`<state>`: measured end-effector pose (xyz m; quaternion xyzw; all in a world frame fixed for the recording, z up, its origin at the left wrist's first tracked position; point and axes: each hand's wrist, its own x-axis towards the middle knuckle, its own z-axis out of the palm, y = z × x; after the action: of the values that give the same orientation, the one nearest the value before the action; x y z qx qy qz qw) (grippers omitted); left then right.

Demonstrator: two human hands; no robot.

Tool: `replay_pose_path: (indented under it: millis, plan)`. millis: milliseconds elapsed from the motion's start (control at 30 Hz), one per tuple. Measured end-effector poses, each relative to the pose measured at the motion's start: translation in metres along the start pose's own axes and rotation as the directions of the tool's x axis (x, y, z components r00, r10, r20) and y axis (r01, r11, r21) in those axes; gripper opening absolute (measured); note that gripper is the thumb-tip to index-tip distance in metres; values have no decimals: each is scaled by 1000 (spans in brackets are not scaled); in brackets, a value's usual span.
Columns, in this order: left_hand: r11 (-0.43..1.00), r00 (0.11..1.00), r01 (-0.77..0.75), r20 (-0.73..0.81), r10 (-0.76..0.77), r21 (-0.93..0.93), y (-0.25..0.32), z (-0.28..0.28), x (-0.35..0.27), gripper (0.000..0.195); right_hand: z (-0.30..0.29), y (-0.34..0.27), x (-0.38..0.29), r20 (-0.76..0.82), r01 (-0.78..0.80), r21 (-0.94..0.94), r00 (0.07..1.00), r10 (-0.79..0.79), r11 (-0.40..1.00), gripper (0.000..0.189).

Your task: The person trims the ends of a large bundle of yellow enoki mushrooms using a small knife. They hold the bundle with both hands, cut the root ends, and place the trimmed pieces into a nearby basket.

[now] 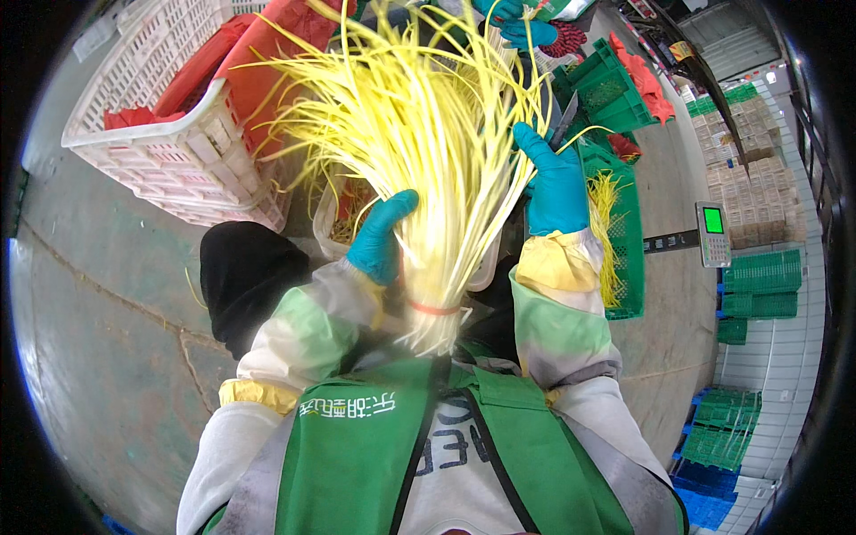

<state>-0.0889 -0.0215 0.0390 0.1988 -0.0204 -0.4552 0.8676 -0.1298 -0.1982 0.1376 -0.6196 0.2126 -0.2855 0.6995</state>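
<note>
A large bundle of yellow chives (435, 174) is in front of my chest, pale root ends towards me and loose leaves fanned out away from me. A red band (433, 309) circles it near the roots. My left hand (381, 237), in a blue-green glove, grips the bundle's left side, thumb in front and fingers hidden behind. At the right edge of the leaves, my gloved right hand (556, 184) holds outer strands with its thumb raised; its fingers are mostly hidden.
At left stand stacked white plastic crates (180, 157) with red cloth (261, 73). A green crate (625, 247) with loose yellow chives (605, 234) is at right, near a scale display (713, 234). A pale tub (328, 224) lies beneath the bundle. Across from me are another person's gloved hands (528, 32).
</note>
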Motion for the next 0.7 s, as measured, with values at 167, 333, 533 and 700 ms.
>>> replay_pose_path:
  millis: [167,333,533,700]
  plan:
    - [1000,1000,-2,3,2,-16,0,3,-1,61,-2,-9,0,83,-83,15,993,81,996,27]
    - [1000,1000,-11,23,11,1,1,2,-1,63,-4,-10,1,94,-135,-25,986,137,991,28]
    - [1000,998,-28,47,28,-1,3,1,0,63,-4,-13,2,95,-96,-161,989,113,982,32]
    - [998,997,-51,60,53,-45,2,1,-1,64,-10,-17,6,102,-105,-282,985,139,954,31]
